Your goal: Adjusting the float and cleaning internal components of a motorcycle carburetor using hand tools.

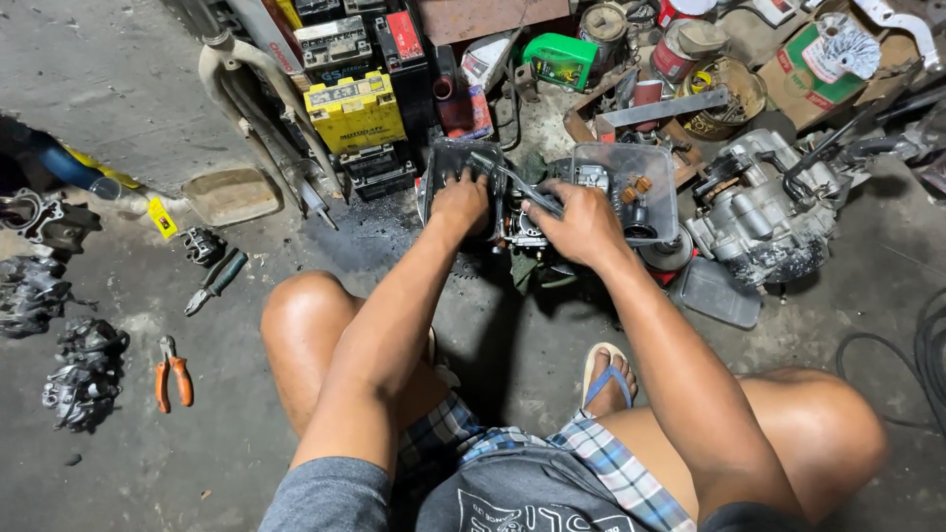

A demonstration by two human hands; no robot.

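I squat over a concrete floor with both arms stretched forward. My left hand [461, 200] rests on a small dark metal engine part [519, 232] and grips its left edge beside a dark tray [439, 163]. My right hand [581, 225] holds a thin metal tool [520, 185] whose tip points into the same part. A clear plastic box [658, 169] with small orange and metal bits stands just behind my right hand.
An engine block [764, 212] lies to the right. Yellow and black batteries [355, 110], cans and a green container [560, 59] crowd the back. Orange pliers [173, 372], green-handled pliers [217, 281] and greasy metal parts [84, 369] lie at left. A cable [921, 360] curls at right.
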